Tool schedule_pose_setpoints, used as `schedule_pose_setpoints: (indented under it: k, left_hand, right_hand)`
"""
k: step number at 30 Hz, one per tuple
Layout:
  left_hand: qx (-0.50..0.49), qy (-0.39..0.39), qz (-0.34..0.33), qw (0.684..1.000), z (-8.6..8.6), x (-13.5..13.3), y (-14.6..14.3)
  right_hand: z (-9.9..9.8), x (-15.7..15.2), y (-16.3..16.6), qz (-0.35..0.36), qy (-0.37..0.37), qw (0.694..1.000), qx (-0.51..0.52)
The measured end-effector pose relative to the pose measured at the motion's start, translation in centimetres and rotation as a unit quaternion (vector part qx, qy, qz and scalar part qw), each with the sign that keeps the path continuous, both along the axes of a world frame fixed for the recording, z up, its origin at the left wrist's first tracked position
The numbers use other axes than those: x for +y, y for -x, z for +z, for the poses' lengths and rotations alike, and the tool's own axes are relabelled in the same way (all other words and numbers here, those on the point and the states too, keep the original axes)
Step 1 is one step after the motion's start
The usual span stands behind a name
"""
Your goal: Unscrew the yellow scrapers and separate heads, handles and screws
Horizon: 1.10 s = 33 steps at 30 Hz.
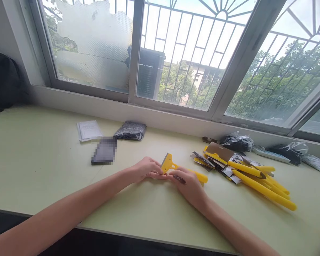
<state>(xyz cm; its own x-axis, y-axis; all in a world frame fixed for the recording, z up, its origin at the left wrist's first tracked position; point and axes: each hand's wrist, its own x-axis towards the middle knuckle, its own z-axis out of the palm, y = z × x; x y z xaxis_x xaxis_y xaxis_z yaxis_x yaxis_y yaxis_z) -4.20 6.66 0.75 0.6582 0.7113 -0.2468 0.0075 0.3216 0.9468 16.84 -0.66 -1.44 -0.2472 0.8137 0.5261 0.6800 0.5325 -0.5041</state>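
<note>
A yellow scraper [173, 166] with a wide flat head and a long handle lies on the pale green tabletop [42, 167] between my hands. My left hand [146, 169] is curled, its fingertips pinching the scraper just under the head. My right hand [188, 183] rests over the handle with fingers closed, and a small dark piece [179, 179], maybe a blade, sits between its fingertips. Both forearms reach in from the near edge.
A pile of yellow scrapers [256, 176] and small dark packets lies to the right. A black bag [130, 130], a white packet [88, 130] and a blurred dark square [104, 151] lie behind my hands. More wrapped items [290, 152] line the window sill.
</note>
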Motion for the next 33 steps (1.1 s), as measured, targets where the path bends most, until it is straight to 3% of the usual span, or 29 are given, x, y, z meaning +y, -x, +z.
schedule_pose_setpoints:
  k: [4, 9, 15, 24, 28, 33]
  left_hand:
    - [0.015, 0.004, 0.014, 1.000, 0.0, 0.0, 0.0]
    - [0.010, 0.009, 0.014, 1.000, -0.5, 0.3, -0.1]
    - [0.003, 0.003, 0.007, 1.000, -0.7, 0.4, -0.1]
    - [0.007, 0.004, 0.005, 1.000, -1.1, 0.7, 0.1]
    - [0.004, 0.004, 0.006, 1.000, -1.1, 0.7, 0.0]
    - [0.000, 0.005, 0.008, 1.000, -0.9, 0.6, 0.0]
  right_hand:
    - [0.2, -1.0, -1.7, -0.060, -0.049, 0.997, 0.015]
    - [-0.3, -1.9, -3.5, -0.036, -0.036, 0.998, -0.046]
    - [-0.6, -1.1, -2.4, -0.056, 0.000, 0.989, -0.140]
    - [-0.3, -0.6, -2.1, -0.057, 0.011, 0.987, -0.149]
    - [0.1, -0.9, -2.0, -0.041, -0.007, 0.993, -0.114]
    - [1.0, -0.4, 0.4, -0.046, -0.010, 0.996, 0.078]
